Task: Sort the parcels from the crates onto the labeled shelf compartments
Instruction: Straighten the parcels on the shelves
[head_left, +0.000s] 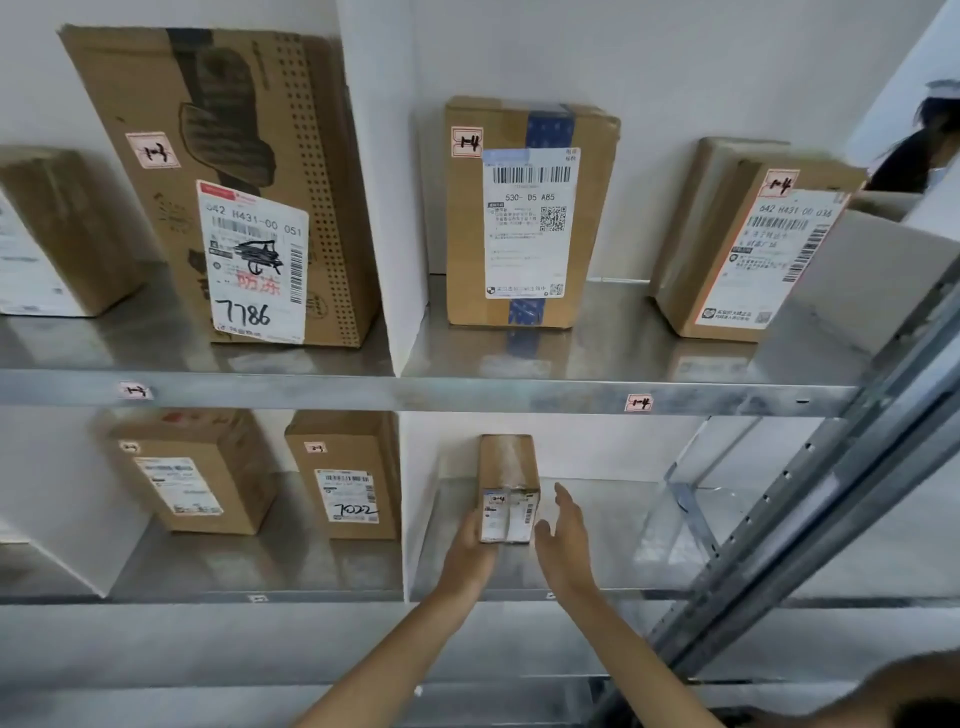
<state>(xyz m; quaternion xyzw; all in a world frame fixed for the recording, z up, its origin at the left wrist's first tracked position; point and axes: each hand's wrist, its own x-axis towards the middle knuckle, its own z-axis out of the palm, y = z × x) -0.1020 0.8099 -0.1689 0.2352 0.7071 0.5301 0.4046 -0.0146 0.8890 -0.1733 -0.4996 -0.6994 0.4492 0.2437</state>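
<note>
— So, where's the small parcel (508, 483)?
— Upright on the lower shelf (613, 525), its left side against the left hand (470, 551). Those fingers are hidden, so I can't tell whether they grip it.
— And the right hand (563, 540)?
— Fingers straight, holding nothing, just right of the parcel.

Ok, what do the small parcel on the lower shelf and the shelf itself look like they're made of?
Small parcel: brown cardboard, matte, with a shiny strip that looks like clear tape along its top and white paper labels on the front. Shelf: sheet metal, probably galvanised steel, dull grey with a soft sheen and blurry reflections.
</note>
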